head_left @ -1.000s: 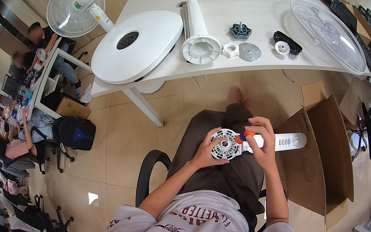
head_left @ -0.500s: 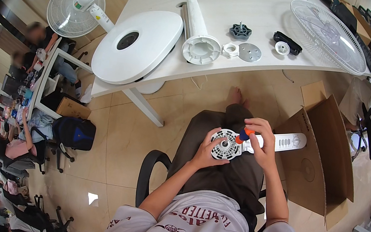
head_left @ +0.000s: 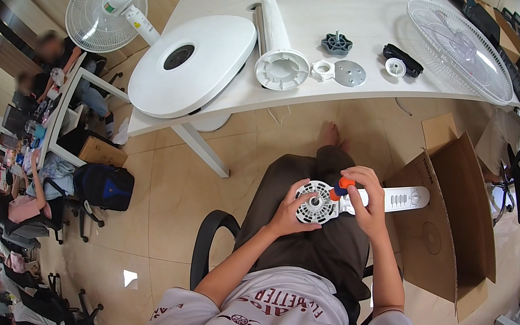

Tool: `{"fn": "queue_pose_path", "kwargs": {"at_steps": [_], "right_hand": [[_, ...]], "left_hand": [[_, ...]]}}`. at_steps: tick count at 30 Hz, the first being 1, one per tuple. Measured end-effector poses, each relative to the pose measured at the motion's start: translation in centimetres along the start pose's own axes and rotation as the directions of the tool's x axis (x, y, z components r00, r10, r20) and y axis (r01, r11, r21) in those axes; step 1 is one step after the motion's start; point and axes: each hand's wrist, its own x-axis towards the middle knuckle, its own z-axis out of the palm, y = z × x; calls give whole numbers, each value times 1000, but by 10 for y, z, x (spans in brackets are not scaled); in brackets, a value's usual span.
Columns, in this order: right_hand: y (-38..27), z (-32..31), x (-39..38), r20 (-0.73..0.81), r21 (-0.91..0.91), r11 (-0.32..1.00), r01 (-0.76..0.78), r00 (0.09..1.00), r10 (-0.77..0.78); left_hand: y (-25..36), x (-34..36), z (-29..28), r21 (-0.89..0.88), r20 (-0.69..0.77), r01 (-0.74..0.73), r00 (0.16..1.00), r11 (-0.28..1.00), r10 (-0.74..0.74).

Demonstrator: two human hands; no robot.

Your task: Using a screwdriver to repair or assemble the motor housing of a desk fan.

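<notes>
Across my lap lies a white fan motor unit, its round vented housing to the left and its long neck with a row of buttons to the right. My left hand is closed around the housing's left edge, with fingers over its front. In my right hand is a screwdriver with a blue and orange handle, gripped between thumb and fingers. Its handle stands over the right rim of the housing, where the neck joins. The screwdriver's tip is hidden from view.
Ahead, a white table carries a round fan base, a tubular stand, a dark knob, a metal disc and a fan grille. An open cardboard box stands right of my knees.
The screwdriver handle has turned and shifted slightly in my right fingers, which have moved a little. My left hand and the motor unit stay in place.
</notes>
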Motion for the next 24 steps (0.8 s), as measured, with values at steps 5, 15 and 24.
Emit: {"fn": "queue_pose_path", "kwargs": {"at_steps": [5,15,24], "right_hand": [[3,1,-4,-3,-7,998,64,998,-64],[1,1,-4,0,26,1000,-11,1000,11],[-2,0,0,78,39,999,-13,997,10]], "left_hand": [[1,1,-1,-5,-3,-7,1000,1000,7],[2,1,-1,2,-2,0,1000,1000,0],[1,0,-1,-7,3,12,1000,1000,-12]]}}
